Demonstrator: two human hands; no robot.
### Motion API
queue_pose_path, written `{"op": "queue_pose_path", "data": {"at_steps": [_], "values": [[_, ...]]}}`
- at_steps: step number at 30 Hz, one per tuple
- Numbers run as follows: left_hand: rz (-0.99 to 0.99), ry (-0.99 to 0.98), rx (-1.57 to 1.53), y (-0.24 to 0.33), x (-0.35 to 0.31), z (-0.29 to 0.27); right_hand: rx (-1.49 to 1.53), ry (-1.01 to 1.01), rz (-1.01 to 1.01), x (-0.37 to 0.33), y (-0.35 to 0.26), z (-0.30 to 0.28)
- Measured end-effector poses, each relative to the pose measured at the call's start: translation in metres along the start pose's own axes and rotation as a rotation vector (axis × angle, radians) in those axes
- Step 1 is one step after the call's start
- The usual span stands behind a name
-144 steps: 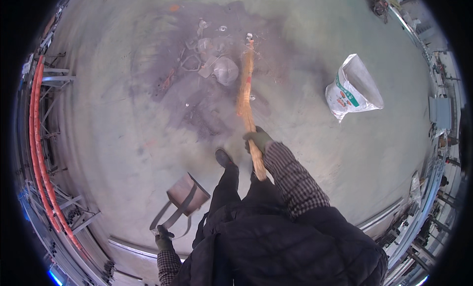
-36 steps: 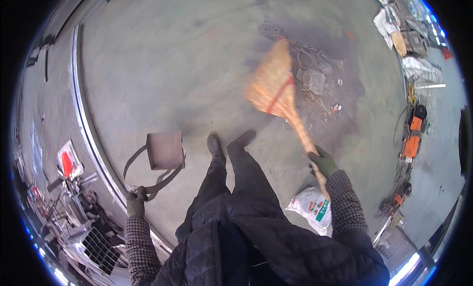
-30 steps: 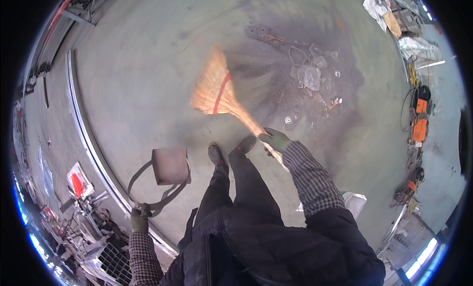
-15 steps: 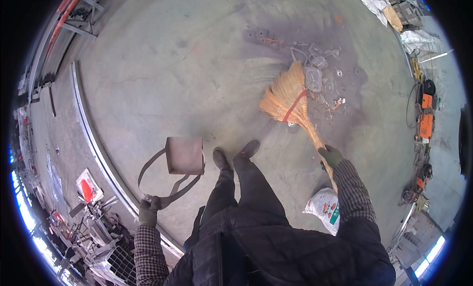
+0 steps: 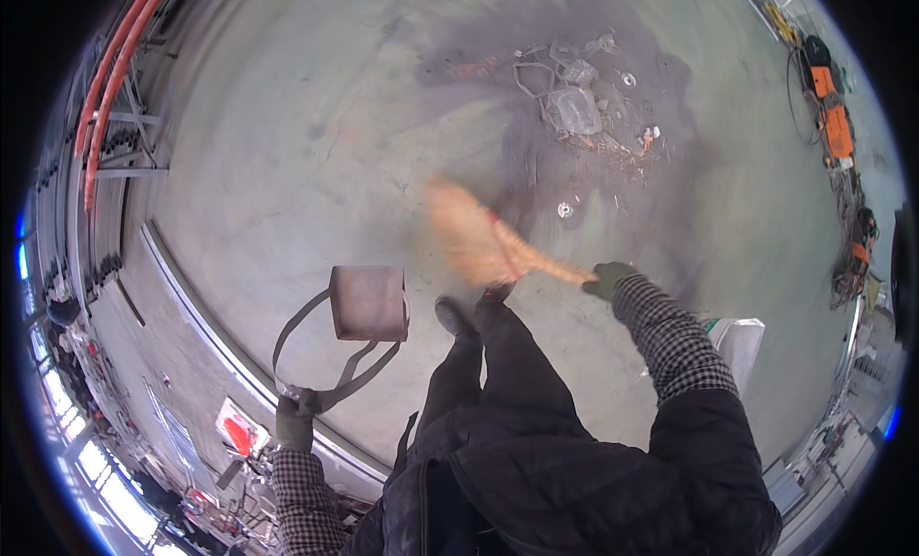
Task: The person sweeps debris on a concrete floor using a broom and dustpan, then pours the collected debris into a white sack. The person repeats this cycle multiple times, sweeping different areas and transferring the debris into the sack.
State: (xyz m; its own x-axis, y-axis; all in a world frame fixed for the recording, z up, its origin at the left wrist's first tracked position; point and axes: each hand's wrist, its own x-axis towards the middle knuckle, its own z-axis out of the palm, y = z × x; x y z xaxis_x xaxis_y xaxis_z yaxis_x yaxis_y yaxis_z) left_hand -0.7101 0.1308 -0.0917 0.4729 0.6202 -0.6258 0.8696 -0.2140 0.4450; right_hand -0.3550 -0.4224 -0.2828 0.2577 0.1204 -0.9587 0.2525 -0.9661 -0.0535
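My right hand [image 5: 609, 279], in a dark green glove, is closed round the handle of a straw broom [image 5: 469, 238]. The broom is smeared by motion; its fanned head lies to the left of the handle, just beyond my shoes. Also gloved, my left hand [image 5: 295, 422] grips the bent strap handle of a brown metal dustpan [image 5: 369, 305]. The pan hangs to the left of my feet with its tray facing up. Beyond the broom, a heap of litter [image 5: 576, 111] with clear plastic pieces lies on dark dust.
A small round silvery piece [image 5: 565, 210] lies nearer than the heap. Right of my forearm stands a white sack [image 5: 739, 350], partly hidden. A long metal rail [image 5: 206, 321] runs along the left. Orange equipment [image 5: 831, 115] lines the right side, red-edged racking [image 5: 110, 96] the far left.
The broom has swept left and nearer, away from the litter heap, and my right hand has moved left with it. My left hand still holds the dustpan. The view has shifted.
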Motion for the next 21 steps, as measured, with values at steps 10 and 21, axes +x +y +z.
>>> {"op": "queue_pose_path", "data": {"at_steps": [10,21], "values": [[0.075,-0.165,0.129,0.118,0.084,0.045,0.556,0.246,0.233,-0.094,0.106,0.016],[0.401,-0.450,0.475,0.218,0.198,0.123,1.325,0.539,0.696,-0.202,0.003,0.257]]}}
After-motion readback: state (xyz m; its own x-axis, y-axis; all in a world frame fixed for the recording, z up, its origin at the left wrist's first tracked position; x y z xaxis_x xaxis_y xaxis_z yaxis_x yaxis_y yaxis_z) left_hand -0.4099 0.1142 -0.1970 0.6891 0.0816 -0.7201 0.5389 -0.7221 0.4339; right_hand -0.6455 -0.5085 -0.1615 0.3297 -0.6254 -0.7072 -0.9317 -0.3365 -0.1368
